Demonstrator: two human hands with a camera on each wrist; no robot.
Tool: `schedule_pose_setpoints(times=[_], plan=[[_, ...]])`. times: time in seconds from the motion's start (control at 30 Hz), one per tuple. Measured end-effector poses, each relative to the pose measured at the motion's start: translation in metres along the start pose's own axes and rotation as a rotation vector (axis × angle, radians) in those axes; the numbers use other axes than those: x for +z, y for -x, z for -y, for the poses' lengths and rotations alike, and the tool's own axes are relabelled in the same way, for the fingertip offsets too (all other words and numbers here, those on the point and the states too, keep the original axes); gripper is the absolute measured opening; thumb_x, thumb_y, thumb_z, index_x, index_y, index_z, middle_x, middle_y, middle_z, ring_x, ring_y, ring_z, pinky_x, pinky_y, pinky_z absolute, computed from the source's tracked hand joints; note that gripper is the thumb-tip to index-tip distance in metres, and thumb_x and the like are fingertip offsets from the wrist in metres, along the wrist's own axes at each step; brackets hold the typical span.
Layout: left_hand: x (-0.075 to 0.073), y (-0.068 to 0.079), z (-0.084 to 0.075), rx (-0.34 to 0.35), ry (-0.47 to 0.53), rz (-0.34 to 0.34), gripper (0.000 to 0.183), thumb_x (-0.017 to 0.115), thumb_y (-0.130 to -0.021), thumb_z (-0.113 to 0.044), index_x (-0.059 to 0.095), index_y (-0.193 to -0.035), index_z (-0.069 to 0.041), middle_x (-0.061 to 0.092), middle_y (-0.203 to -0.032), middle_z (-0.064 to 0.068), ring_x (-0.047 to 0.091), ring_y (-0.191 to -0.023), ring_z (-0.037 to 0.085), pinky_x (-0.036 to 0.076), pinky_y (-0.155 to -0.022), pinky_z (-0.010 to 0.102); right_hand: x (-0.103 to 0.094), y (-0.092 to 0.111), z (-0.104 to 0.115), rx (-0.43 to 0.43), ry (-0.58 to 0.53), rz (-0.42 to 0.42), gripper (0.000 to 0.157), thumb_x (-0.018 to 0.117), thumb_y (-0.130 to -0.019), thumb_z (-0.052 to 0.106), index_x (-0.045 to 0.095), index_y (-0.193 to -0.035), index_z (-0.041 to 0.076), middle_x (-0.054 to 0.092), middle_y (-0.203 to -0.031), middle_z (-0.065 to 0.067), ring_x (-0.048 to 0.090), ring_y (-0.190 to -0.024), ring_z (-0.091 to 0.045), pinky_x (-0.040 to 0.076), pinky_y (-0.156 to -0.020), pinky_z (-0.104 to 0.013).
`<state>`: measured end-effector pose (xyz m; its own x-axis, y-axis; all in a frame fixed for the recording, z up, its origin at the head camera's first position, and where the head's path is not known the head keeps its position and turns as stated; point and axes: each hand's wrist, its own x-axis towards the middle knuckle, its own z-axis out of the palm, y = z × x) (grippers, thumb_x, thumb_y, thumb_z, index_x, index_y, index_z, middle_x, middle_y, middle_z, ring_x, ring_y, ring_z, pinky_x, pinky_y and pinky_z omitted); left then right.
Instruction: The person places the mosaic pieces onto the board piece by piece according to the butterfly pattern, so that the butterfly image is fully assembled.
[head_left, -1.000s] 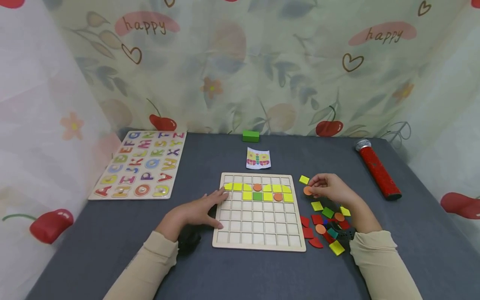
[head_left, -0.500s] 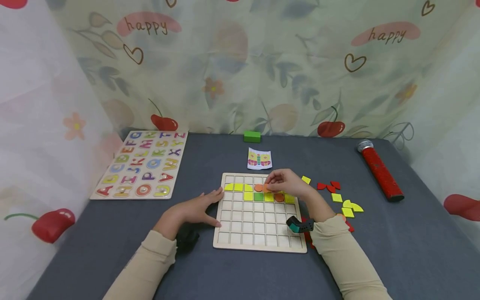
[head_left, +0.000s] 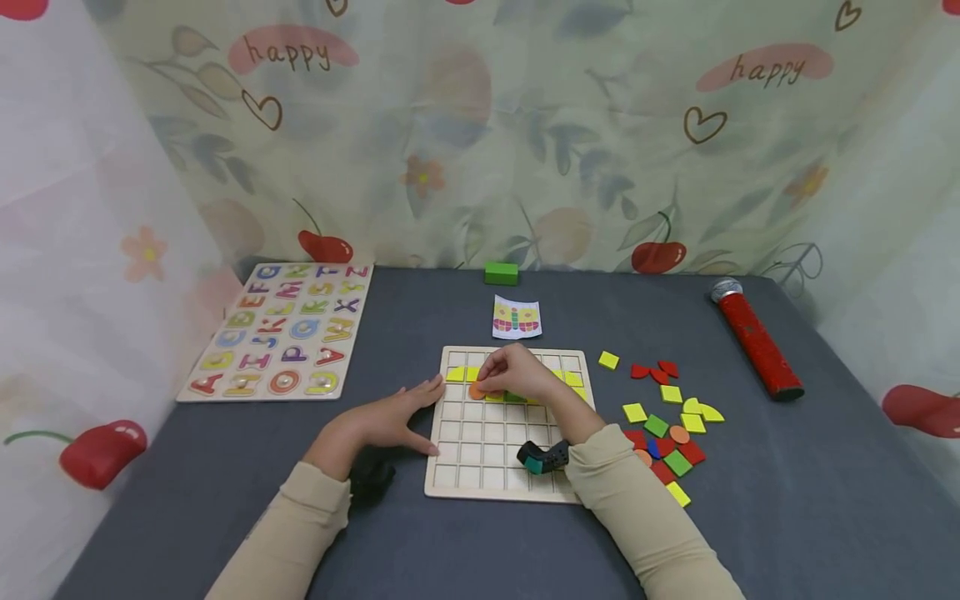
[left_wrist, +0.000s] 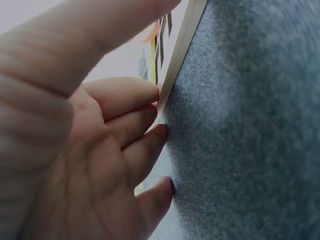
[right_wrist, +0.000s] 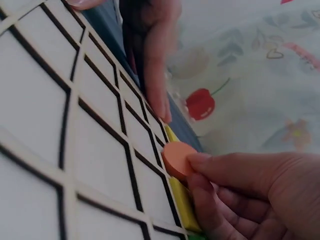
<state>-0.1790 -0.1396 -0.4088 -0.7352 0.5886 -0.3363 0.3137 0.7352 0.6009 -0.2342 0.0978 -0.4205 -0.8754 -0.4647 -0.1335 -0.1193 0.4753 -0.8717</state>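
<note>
A wooden grid board (head_left: 480,454) lies on the dark table, with yellow pieces (head_left: 456,374) along its upper rows. My right hand (head_left: 517,372) pinches an orange disc (right_wrist: 177,159) between thumb and fingers, over the second row near the board's left side. In the right wrist view the disc is tilted beside a yellow piece (right_wrist: 184,204). My left hand (head_left: 390,417) has its fingers spread and touches the board's left edge; its fingertips (left_wrist: 161,131) meet that edge in the left wrist view. The right hand hides part of the upper rows in the head view.
Loose red, yellow, green and orange pieces (head_left: 678,435) lie right of the board. A small picture card (head_left: 517,317) and a green block (head_left: 501,273) are behind it. An alphabet board (head_left: 281,333) lies at the left, a red microphone (head_left: 757,342) at the right.
My right hand has carried the orange disc from the loose pieces leftward across the board to its left side. The left hand has stayed at the board's edge.
</note>
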Motion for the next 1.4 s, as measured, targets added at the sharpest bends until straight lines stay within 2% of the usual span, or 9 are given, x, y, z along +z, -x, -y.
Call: schedule_pose_setpoints(times=[0.1, 0.2, 0.5, 0.73, 0.93, 1.1, 1.4], plan=[[-0.001, 0.000, 0.000, 0.011, 0.005, 0.003, 0.095, 0.074, -0.077, -0.038, 0.019, -0.149, -0.010, 0.007, -0.158, 0.006, 0.006, -0.146, 0.027, 0.005, -0.117, 0.051, 0.004, 0.000, 0.003, -0.017, 0.079, -0.048, 0.009, 0.072, -0.080, 0.008, 0.071, -0.083, 0.001, 0.067, -0.076, -0.006, 0.055, -0.064, -0.009, 0.047, -0.061, -0.021], [-0.001, 0.001, 0.000, 0.011, 0.005, 0.002, 0.095, 0.074, -0.077, -0.038, 0.019, -0.149, -0.011, 0.007, -0.158, 0.006, 0.006, -0.146, 0.027, 0.006, -0.117, 0.051, 0.007, 0.000, 0.006, -0.033, 0.113, -0.056, 0.009, 0.073, -0.079, 0.009, 0.071, -0.082, 0.001, 0.067, -0.075, -0.007, 0.055, -0.065, -0.009, 0.046, -0.061, -0.021], [0.001, 0.001, 0.002, 0.013, 0.006, 0.000, 0.095, 0.074, -0.077, -0.039, 0.018, -0.149, -0.010, 0.007, -0.158, 0.006, 0.005, -0.146, 0.026, 0.005, -0.117, 0.051, 0.011, 0.000, 0.007, -0.039, 0.167, -0.056, 0.009, 0.074, -0.078, 0.010, 0.073, -0.083, 0.003, 0.068, -0.076, -0.006, 0.055, -0.063, -0.008, 0.046, -0.060, -0.020], [0.000, 0.002, 0.002, 0.021, 0.011, -0.001, 0.095, 0.074, -0.077, -0.037, 0.018, -0.149, -0.009, 0.007, -0.158, 0.007, 0.006, -0.146, 0.027, 0.005, -0.117, 0.051, 0.012, 0.001, 0.011, 0.003, 0.204, -0.056, 0.009, 0.074, -0.079, 0.012, 0.073, -0.084, 0.005, 0.067, -0.075, -0.004, 0.055, -0.065, -0.009, 0.046, -0.061, -0.019], [0.000, 0.002, 0.001, 0.016, 0.010, -0.001, 0.095, 0.074, -0.077, -0.038, 0.019, -0.149, -0.010, 0.008, -0.158, 0.007, 0.006, -0.146, 0.027, 0.005, -0.117, 0.051, 0.010, 0.006, 0.012, -0.002, 0.229, -0.046, 0.011, 0.073, -0.080, 0.011, 0.073, -0.088, 0.005, 0.068, -0.079, -0.004, 0.056, -0.068, -0.009, 0.048, -0.063, -0.020], [0.001, 0.002, 0.001, 0.001, 0.006, -0.001, 0.095, 0.074, -0.077, -0.037, 0.018, -0.150, -0.011, 0.008, -0.158, 0.006, 0.005, -0.146, 0.027, 0.005, -0.117, 0.050, 0.003, 0.012, 0.009, -0.014, 0.213, -0.050, 0.016, 0.072, -0.081, 0.012, 0.072, -0.094, 0.004, 0.069, -0.087, -0.006, 0.059, -0.072, -0.009, 0.050, -0.066, -0.021], [0.001, 0.002, -0.001, -0.020, -0.001, -0.008, 0.096, 0.075, -0.077, -0.037, 0.017, -0.150, -0.012, 0.007, -0.158, 0.004, 0.005, -0.146, 0.025, 0.005, -0.118, 0.048, -0.031, 0.031, -0.003, 0.032, 0.117, -0.159, 0.022, 0.071, -0.082, 0.015, 0.071, -0.099, 0.000, 0.068, -0.092, -0.012, 0.057, -0.072, -0.013, 0.048, -0.065, -0.023]])
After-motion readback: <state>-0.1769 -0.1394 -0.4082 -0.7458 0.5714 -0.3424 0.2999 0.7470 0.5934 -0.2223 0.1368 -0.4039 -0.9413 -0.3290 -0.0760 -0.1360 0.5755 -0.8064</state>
